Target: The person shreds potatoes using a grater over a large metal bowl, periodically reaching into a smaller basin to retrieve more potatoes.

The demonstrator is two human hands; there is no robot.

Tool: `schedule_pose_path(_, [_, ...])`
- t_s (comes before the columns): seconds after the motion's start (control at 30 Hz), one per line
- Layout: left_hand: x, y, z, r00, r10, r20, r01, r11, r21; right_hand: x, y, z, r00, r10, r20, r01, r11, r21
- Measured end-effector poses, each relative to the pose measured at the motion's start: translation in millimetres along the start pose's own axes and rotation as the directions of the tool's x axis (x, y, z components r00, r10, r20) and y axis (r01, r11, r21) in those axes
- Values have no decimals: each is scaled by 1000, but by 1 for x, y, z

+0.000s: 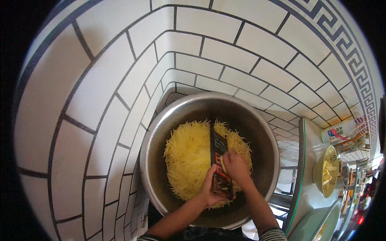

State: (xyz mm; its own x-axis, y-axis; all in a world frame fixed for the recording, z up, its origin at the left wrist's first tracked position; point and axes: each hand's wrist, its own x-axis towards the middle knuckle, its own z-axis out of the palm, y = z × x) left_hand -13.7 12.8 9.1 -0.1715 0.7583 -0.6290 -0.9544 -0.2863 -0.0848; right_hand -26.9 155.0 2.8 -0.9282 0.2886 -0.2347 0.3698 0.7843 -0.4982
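A dark mandoline-style grater (219, 150) stands lengthwise inside a large round metal pot (148, 156). My left hand (208, 188) grips its near end, thumb along the side. My right hand (236, 165) is curled against the grater's face, partly blurred, with a pale yellow piece of vegetable seen in part under the fingers. Pale yellow shreds (188, 156) lie heaped in the pot on both sides of the grater. The pot's bottom is hidden beneath them.
White tiled walls (208, 66) meet in a corner behind the pot. At right, a counter (307, 168) holds a yellow bowl (316, 173) with pale yellow pieces (327, 174), a pale green basin (313, 218) and a white container (339, 131) bearing writing.
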Motion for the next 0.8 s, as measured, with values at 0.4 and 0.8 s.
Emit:
schedule_pose_path(0.4, [6, -5, 22, 998, -2, 55, -1, 998, 61, 53, 24, 2, 966, 53, -252, -95, 983, -155])
schedule_pose_path(0.8, [-11, -2, 25, 997, -8, -79, 13, 999, 53, 30, 9, 19, 982, 57, -179, -85, 985, -153])
